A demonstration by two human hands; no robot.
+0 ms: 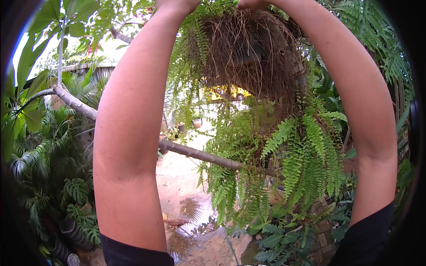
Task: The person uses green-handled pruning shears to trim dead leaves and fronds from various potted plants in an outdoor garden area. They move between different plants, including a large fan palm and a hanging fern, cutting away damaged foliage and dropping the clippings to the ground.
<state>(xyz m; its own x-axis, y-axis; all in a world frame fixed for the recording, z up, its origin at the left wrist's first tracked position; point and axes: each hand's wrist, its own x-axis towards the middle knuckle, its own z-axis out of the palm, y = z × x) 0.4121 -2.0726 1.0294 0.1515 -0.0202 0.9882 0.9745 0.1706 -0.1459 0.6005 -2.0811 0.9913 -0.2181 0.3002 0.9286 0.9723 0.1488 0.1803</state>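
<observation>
Both my arms reach up past the hanging fern. My left hand (178, 4) is cut off by the top edge, so its fingers and anything in them are hidden. At the upper middle, my right hand (253, 3) shows only in part, with its fingers closed around a small bright green object (235, 2). Most of that object is out of frame. Just below my right hand hangs a dense mass of brown fern roots (246, 56), wrapped about a dark pot-like form (248, 53). Green fern fronds (296, 156) droop beneath it.
A bare branch (206, 156) crosses behind my left arm and runs into the ferns. Palms and a split-leaf monstera (76, 191) grow at left beside dark pots (76, 232). A puddle (196, 226) lies on the ground near a thin hose (230, 244). Brick paving (322, 239) shows at lower right.
</observation>
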